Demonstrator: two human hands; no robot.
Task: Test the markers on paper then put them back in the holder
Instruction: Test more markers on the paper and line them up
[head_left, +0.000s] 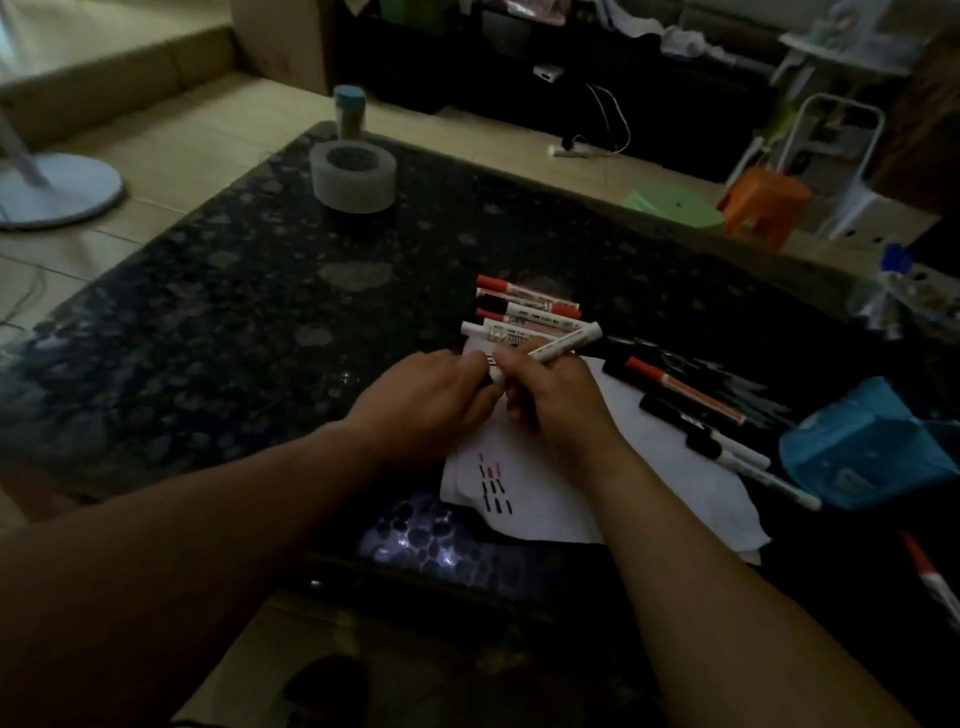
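Both hands meet over a white sheet of paper (675, 467) that carries short black and red test strokes (493, 483). My right hand (550, 400) is closed around a white marker (566, 343) whose barrel points up and to the right. My left hand (431, 395) pinches that marker's near end, where the cap sits. Just beyond the hands lies a row of several red-capped and white markers (524, 306). Several more markers (696, 405), black and red, lie to the right of the paper. A blue holder (872, 447) rests on its side at the far right.
The dark speckled stone table (234, 312) also carries a grey tape roll (353, 176) and a blue-lidded jar (349, 111) at its far end. A red marker (930, 571) lies at the right edge. A fan base (52, 192) and coloured stools (763, 202) stand on the floor.
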